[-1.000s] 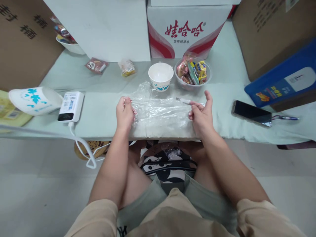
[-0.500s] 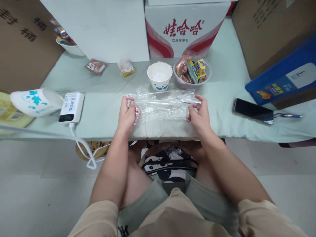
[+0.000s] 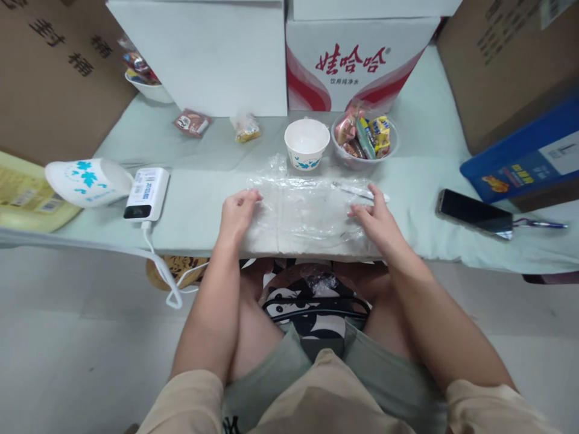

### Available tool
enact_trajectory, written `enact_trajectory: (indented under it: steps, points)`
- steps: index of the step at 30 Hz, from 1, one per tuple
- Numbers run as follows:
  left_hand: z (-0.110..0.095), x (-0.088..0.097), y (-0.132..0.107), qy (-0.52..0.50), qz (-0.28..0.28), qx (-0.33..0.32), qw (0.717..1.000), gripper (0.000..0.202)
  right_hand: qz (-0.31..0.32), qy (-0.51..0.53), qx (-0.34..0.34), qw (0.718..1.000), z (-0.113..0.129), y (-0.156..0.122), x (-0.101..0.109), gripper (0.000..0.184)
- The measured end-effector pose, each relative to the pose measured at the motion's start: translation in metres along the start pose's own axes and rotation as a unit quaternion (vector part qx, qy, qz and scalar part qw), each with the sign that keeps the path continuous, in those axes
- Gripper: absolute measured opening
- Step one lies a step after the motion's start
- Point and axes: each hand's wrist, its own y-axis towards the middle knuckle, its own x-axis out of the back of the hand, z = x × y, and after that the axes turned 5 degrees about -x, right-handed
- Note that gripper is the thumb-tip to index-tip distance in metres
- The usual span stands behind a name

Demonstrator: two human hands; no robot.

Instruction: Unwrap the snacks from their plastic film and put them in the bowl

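Note:
A clear plastic bag (image 3: 307,211) lies flat on the pale green table (image 3: 199,199) near its front edge. My left hand (image 3: 237,214) rests palm down on the bag's left end, fingers together. My right hand (image 3: 375,217) presses flat on its right end, fingertips near a thin pen-like stick (image 3: 357,191) at the bag's top right. Just behind the bag stand an empty white paper bowl (image 3: 306,143) and a clear bowl of wrapped snacks (image 3: 365,137).
A white power bank (image 3: 147,194) with a cable and a tipped paper bowl (image 3: 88,181) lie at the left. A black phone (image 3: 473,212) and a blue box (image 3: 525,163) sit at the right. Cardboard boxes (image 3: 357,60) line the back. Two snack packets (image 3: 192,122) lie behind.
Both hands were pinching and lifting the bag's ends; now they lie flat on it, and the bag is spread smooth on the table. The camera view shifted slightly.

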Motion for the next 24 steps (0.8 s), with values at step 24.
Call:
enact_trajectory:
  steps: [24]
  points:
    - [-0.003,0.008,0.006,-0.115,-0.029,-0.051,0.992,0.022,-0.014,0.104,0.048,0.993,0.030,-0.006,0.011,0.026]
